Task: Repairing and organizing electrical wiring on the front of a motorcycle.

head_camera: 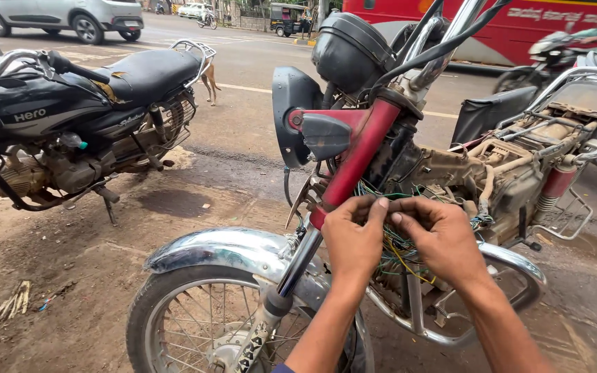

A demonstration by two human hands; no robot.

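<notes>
Your left hand [355, 238] and right hand [440, 238] pinch together on a tangled bundle of thin green and yellow wires [396, 250], beside the glossy red fork tube [357, 160] of the stripped motorcycle.

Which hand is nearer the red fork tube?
Left. The left hand is right beside the red fork tube, almost touching its lower end. The right hand is farther over, at the wires, with the left hand between it and the tube.
</notes>
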